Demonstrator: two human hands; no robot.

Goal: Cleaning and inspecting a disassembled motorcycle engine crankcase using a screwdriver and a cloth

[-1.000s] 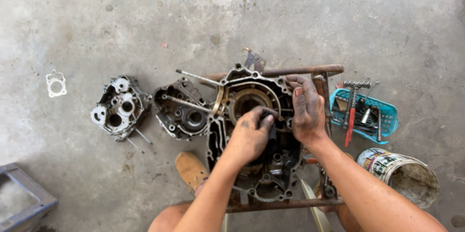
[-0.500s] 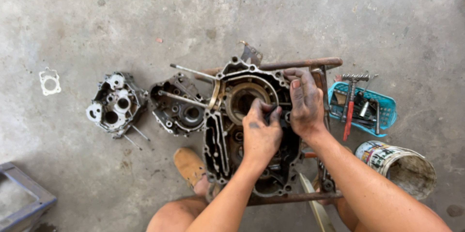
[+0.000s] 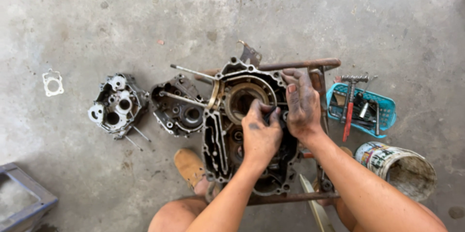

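Engine crankcase half [image 3: 227, 130], dark and oily, lies flat on the concrete floor [image 3: 145, 14] directly under both hands, propped on two rusty bars [image 3: 300, 63] that run across above and below the grips. It is a cast shell with a ring of bolt lugs along its edge, a large round bore just ahead of the fingers, and smaller bearing seats and cavities nearer the wrists; grime coats the whole inside.

Left hand [image 3: 260, 132] has its grip curled and pressed together on something small and dark just below the round bore; what it pinches is hidden by the fingers. Right hand [image 3: 301, 103], black with grease, lies with its grip spread flat against the right rim of the casting, steadying it.

By my reading, the step in hand is working a small part inside the case, beside the bore. The next move would call for a firm brace from the right grip while the left pulls or twists squarely, since the oily surfaces look slippery.

Left of the grips lie a second crankcase half [image 3: 177, 108] with long studs, a cylinder head [image 3: 116, 106] and a gasket [image 3: 52, 83]. Right of them sit a blue basket [image 3: 382, 116] of tools and a paint can [image 3: 397, 166].
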